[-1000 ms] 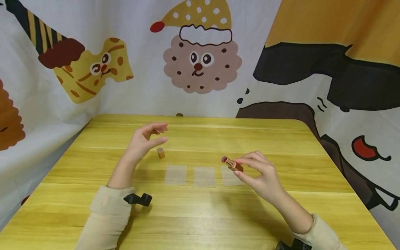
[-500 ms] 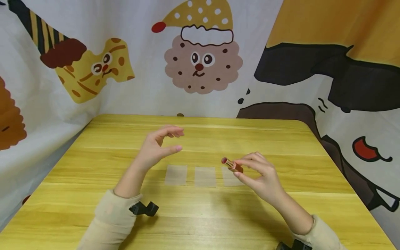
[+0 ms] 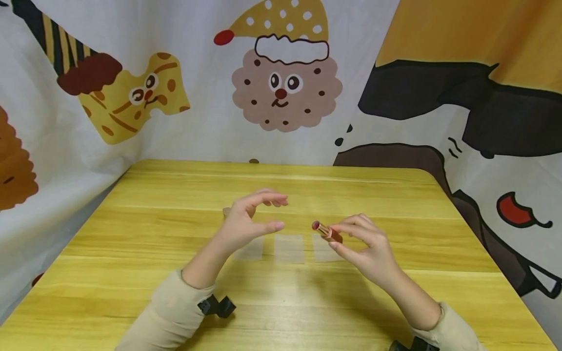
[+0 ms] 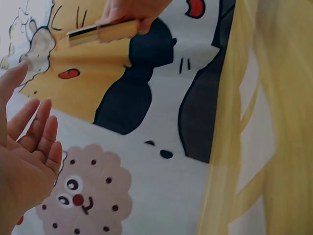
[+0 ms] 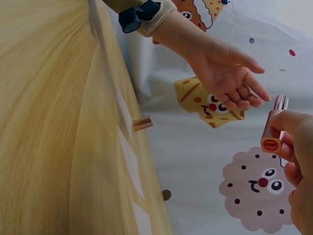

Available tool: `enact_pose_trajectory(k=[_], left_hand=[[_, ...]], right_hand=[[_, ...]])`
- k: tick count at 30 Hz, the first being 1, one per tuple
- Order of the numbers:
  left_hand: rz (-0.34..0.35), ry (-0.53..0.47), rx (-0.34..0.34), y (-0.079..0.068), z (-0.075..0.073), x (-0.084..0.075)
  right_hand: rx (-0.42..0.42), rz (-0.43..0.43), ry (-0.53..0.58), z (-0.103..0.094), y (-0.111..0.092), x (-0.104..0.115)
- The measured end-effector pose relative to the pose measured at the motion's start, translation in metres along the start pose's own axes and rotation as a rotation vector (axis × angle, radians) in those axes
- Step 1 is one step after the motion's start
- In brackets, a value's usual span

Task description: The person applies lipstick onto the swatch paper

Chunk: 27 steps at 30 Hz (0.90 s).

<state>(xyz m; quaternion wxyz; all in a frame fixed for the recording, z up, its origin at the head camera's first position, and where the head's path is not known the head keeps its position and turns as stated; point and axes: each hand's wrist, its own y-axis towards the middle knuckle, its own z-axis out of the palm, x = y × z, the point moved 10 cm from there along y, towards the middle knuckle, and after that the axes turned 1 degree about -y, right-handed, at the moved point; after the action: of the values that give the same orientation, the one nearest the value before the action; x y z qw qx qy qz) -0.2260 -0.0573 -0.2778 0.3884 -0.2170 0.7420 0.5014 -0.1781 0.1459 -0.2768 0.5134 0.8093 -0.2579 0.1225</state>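
My right hand [image 3: 368, 246] pinches an uncapped lipstick [image 3: 327, 232] between thumb and fingers above the table, its dark red tip pointing left. The label on its base [image 5: 271, 145] shows in the right wrist view. My left hand [image 3: 246, 222] hovers to the left of the lipstick, apart from it, thumb and fingers spread with nothing between them. Behind that hand the lipstick cap [image 3: 226, 211] is mostly hidden in the head view. In the right wrist view the whole cap [image 5: 143, 123] stands upright on the table, beyond the row of paper squares.
Three pale translucent squares lie in a row on the wooden table [image 3: 281, 302]: a left one [image 3: 251, 250] partly covered by the left hand, a middle one [image 3: 289, 249], and a right one [image 3: 324, 252] partly behind the right hand. A printed curtain [image 3: 197, 136] hangs behind the table.
My left hand has moved right and slightly nearer, away from the cap and closer to the lipstick. The right hand with the lipstick has hardly moved.
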Motion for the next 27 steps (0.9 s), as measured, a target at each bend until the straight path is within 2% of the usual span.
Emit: enact_pose_trajectory(k=[10,15,20,27], left_hand=[[-0.024,-0.04,0.016,-0.002,0.03,0.009],[-0.065,-0.065,0.027,-0.003,0.043,0.014],[-0.066,-0.07,0.033,-0.004,0.051,0.016],[-0.09,-0.064,0.021,-0.006,0.058,0.02]], right_hand=[[0.013,0.007,0.004,0.003,-0.001,-0.002],[0.02,-0.005,0.015,0.003,0.005,0.011],[0.022,-0.012,0.018,0.003,0.013,0.026],[0.028,-0.013,0.027,0.006,0.012,0.025]])
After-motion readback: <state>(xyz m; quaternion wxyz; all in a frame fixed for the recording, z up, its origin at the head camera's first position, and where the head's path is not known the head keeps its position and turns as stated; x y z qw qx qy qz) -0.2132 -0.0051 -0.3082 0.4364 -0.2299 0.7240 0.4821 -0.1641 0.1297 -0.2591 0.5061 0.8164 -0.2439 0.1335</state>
